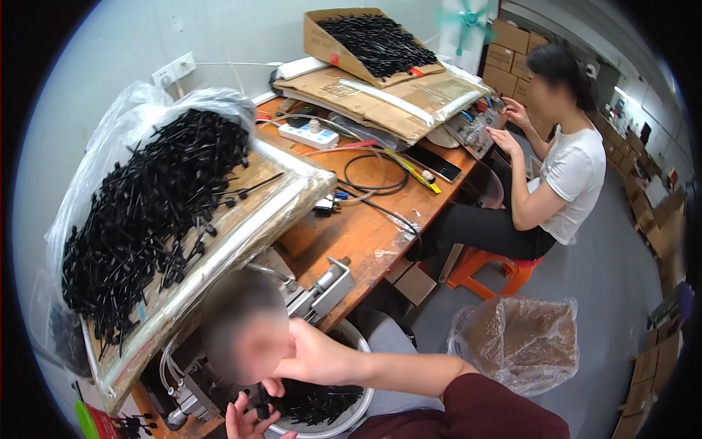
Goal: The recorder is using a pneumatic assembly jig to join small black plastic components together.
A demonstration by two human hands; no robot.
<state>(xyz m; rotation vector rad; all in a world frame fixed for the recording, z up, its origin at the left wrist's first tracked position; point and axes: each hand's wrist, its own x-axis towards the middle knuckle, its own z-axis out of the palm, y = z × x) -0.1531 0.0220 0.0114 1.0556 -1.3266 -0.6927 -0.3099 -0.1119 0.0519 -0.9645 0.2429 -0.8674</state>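
Note:
At the lower edge, my left hand (245,421) has its fingers curled round a small black plastic part (262,404). Just above it is my right hand (325,356), its arm in a maroon sleeve coming from the lower right. A blurred patch covers most of the right hand's fingers, so their grip is hidden; one fingertip shows close to the black part. Below the hands, a white basket (363,411) holds many black parts (314,401). Metal fixtures (191,399) with tubing stand left of the hands, and a metal clamp-like device (329,287) sits at the table edge.
A tilted cardboard tray (281,208) heaped with black stemmed parts (157,197) rises on the left. The wooden table (307,245) bears cables, a power strip (307,134) and a phone (433,162). A co-worker (563,157) sits at the far right near a plastic-lined box (515,344).

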